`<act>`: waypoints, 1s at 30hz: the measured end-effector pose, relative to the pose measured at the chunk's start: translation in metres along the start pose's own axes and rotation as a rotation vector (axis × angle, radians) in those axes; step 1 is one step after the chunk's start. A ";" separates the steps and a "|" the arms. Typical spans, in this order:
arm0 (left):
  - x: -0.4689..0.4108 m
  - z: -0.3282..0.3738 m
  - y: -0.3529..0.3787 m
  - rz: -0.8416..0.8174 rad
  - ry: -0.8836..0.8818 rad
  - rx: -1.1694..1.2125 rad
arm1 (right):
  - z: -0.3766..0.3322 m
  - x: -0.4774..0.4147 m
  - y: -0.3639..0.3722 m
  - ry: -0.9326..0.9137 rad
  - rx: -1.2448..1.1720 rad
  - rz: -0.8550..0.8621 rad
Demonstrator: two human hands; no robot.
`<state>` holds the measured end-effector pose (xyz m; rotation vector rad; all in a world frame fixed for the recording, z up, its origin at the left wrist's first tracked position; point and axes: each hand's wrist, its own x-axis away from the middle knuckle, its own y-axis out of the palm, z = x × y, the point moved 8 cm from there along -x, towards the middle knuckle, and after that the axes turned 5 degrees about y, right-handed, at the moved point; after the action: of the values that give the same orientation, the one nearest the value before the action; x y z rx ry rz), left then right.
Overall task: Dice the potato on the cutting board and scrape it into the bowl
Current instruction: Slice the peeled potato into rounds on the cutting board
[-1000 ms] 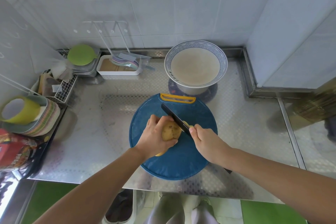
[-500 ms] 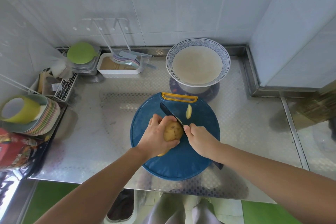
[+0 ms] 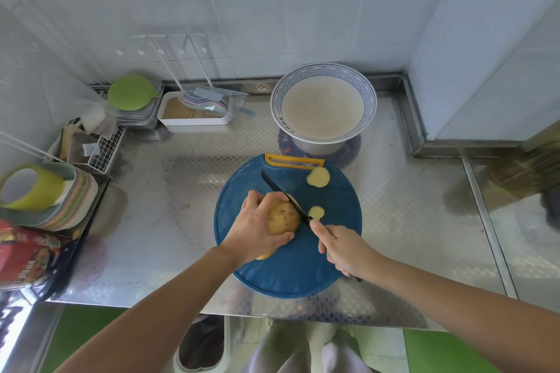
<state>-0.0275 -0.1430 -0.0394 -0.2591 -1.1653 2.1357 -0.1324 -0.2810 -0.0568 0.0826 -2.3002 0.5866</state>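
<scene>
A brown-skinned potato (image 3: 281, 217) lies on the round blue cutting board (image 3: 291, 269). My left hand (image 3: 254, 225) grips it from the left, fingers curled over its top. My right hand (image 3: 339, 247) holds the handle of a black knife (image 3: 285, 194), whose blade stands against the potato's right end. Two pale slices lie on the board: a small slice (image 3: 316, 212) right beside the blade and a larger slice (image 3: 318, 177) near the board's yellow handle (image 3: 293, 160). The blue-rimmed bowl (image 3: 323, 85) stands behind the board on a dark mat, apart from it.
A white tray (image 3: 194, 122) with pastel utensils and a green lid (image 3: 131, 92) sit at the back left. A wire basket (image 3: 103, 151), stacked plates (image 3: 69, 206) with a yellow cup (image 3: 30, 186) and a red packet (image 3: 27, 254) line the left edge. The steel counter's front edge runs just below the board.
The knife has cut another slice off the potato's right end; that slice now lies beside the blade. The earlier slice lies farther back near the yellow handle. My right hand has shifted slightly right.
</scene>
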 end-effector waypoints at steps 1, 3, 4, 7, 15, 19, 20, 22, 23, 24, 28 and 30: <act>0.001 0.000 0.000 -0.001 0.001 -0.001 | -0.001 0.000 0.001 -0.008 -0.021 0.017; 0.000 0.000 0.001 -0.007 0.009 -0.007 | 0.000 -0.003 0.002 0.004 -0.068 0.031; 0.000 0.001 0.002 -0.009 0.011 -0.010 | 0.001 -0.005 0.003 0.020 -0.088 0.027; -0.002 0.000 0.002 -0.018 0.006 -0.016 | 0.007 -0.009 0.005 0.054 -0.116 0.010; -0.003 0.000 0.004 -0.028 0.013 -0.027 | 0.009 -0.011 0.008 0.031 -0.077 0.028; -0.004 0.000 0.004 -0.039 0.008 -0.024 | 0.010 -0.013 0.009 0.024 -0.069 0.033; -0.005 0.000 0.004 -0.046 0.005 -0.024 | 0.010 -0.014 0.010 0.023 -0.069 0.036; -0.006 -0.001 0.004 -0.059 0.001 -0.015 | 0.011 -0.015 0.011 0.019 -0.065 0.044; -0.006 -0.001 0.004 -0.062 0.000 -0.013 | 0.011 -0.016 0.012 0.017 -0.069 0.045; -0.007 -0.001 0.004 -0.065 -0.001 -0.014 | 0.011 -0.016 0.012 0.017 -0.078 0.045; -0.008 -0.002 0.004 -0.071 -0.005 -0.008 | 0.011 -0.017 0.013 0.016 -0.044 0.054; -0.008 -0.003 0.005 -0.071 -0.004 -0.009 | 0.012 -0.018 0.015 0.026 -0.057 0.048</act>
<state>-0.0223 -0.1482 -0.0460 -0.2147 -1.1700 2.0704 -0.1309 -0.2752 -0.0819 -0.0073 -2.2969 0.5431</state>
